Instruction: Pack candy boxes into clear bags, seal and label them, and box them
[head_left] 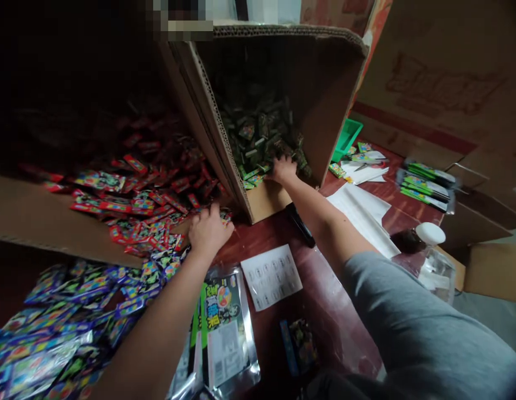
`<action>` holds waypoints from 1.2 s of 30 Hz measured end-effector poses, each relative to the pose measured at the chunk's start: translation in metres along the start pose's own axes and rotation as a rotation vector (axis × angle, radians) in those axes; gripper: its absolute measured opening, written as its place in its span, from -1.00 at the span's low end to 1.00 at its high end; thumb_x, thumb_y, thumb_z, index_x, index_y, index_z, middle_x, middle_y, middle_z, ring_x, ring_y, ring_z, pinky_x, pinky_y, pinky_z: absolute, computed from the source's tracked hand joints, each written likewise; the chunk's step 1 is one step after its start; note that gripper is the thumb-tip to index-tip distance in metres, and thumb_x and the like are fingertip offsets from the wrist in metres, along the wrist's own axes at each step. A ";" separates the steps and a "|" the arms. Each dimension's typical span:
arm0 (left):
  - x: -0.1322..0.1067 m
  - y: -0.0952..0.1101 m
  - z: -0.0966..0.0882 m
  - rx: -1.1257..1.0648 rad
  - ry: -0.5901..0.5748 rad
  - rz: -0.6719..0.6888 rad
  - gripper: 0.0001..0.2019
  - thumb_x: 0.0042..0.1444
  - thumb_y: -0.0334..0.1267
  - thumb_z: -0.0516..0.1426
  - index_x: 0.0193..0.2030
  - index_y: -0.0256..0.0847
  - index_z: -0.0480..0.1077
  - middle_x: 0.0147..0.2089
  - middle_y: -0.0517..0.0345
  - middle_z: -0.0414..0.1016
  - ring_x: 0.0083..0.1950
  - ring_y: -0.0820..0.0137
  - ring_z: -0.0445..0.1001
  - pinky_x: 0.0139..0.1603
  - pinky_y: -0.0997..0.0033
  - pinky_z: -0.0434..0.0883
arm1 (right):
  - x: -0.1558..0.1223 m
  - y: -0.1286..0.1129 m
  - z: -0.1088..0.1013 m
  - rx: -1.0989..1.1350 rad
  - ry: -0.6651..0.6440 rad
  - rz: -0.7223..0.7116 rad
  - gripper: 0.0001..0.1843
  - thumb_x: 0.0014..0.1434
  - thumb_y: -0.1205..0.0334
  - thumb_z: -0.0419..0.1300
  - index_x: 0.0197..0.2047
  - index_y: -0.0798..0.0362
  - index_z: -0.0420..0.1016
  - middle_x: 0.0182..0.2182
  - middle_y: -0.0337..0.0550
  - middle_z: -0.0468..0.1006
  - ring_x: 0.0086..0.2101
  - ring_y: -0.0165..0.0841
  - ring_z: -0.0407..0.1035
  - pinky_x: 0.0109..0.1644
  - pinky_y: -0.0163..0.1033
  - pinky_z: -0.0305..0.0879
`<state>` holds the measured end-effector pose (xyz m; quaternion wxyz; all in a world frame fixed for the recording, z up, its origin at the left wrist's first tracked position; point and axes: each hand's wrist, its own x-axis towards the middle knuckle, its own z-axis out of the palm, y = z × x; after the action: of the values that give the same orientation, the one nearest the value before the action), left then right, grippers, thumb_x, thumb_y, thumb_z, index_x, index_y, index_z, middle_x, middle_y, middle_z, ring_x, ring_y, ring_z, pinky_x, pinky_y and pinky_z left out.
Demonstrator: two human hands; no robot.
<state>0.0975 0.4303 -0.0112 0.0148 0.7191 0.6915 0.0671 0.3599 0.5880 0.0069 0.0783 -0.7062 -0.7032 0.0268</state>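
My left hand (208,229) rests knuckles up at the mouth of a tipped cardboard box (41,214) spilling small red packets (133,200); its fingers curl down among them and are mostly hidden. My right hand (282,168) reaches into a second tipped cardboard box (316,83) and its fingers dig into a heap of small green packets (258,139). What either hand grips cannot be seen.
Blue packets (53,328) pile at the lower left. Clear printed bags (226,328) and a white sheet (271,276) lie on the red table. A black tool (300,224), white papers (361,211), a green tray (347,137), stacked green packs (426,186) and a capped jar (432,261) sit to the right.
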 end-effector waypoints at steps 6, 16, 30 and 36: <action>-0.065 -0.006 -0.037 -0.295 0.100 0.055 -0.48 0.25 0.04 0.15 0.28 -0.11 0.47 0.37 -0.19 0.43 0.24 -0.10 0.56 0.22 -0.11 0.54 | 0.010 -0.005 -0.026 -0.028 0.058 -0.293 -0.57 0.50 0.38 0.02 0.27 0.33 0.57 0.43 0.37 0.36 0.35 0.13 0.30 0.47 0.34 0.12; -0.225 0.134 -0.039 -0.413 -0.125 0.341 -0.54 0.31 -0.02 0.24 0.28 -0.10 0.41 0.25 -0.08 0.52 0.12 0.07 0.63 0.02 0.17 0.60 | -0.225 0.090 -0.080 -0.020 -0.058 -0.818 -0.41 0.63 -0.06 -0.07 0.45 0.10 0.45 0.14 0.00 0.57 0.15 -0.03 0.49 0.19 0.12 0.45; -0.272 0.054 0.007 -0.249 -0.266 0.556 -0.34 0.24 0.03 0.33 0.41 -0.13 0.36 0.39 -0.24 0.47 0.40 -0.23 0.42 0.46 -0.30 0.32 | -0.423 0.171 -0.007 0.296 -0.243 -0.530 0.43 0.20 -0.55 0.25 0.69 0.20 -0.33 0.46 0.42 0.23 0.34 0.32 0.20 0.40 0.39 0.18; -0.300 0.062 0.026 -0.325 -0.241 0.402 -0.14 0.16 0.00 0.39 0.51 -0.18 0.17 0.40 -0.28 0.47 0.40 -0.14 0.44 0.49 -0.23 0.30 | -0.408 0.152 0.016 0.329 -0.308 -0.692 0.28 0.14 -0.11 0.41 0.67 0.27 -0.13 0.24 0.31 0.39 0.15 0.18 0.29 0.29 0.31 0.28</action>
<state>0.1522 0.1304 -0.0526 0.1982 0.8328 0.5086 0.0925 0.5045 0.1823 -0.0605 0.0882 -0.3937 -0.8891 0.2164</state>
